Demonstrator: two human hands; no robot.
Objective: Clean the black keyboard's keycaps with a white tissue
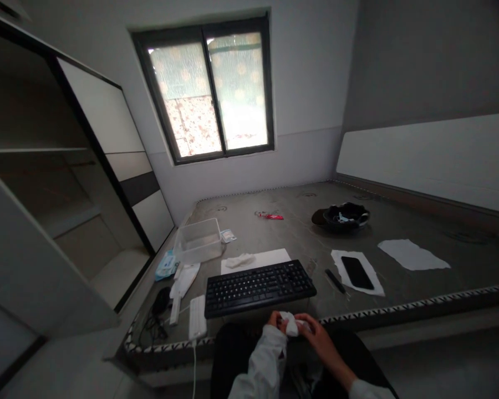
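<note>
A crumpled white tissue is between my two hands, just in front of the near edge of the bed-like surface and above my lap. My left hand is closed on the tissue's left side. From the right, my right hand pinches the other side with bent fingers. Right beyond my hands lies a black keyboard, with a white sheet partly under its far edge. Another crumpled white tissue rests on that sheet.
Left of the keyboard are a white power strip, a clear plastic bin, a blue packet and black cables. To the right lie a black pen-like tool, a phone on paper and a dark cap.
</note>
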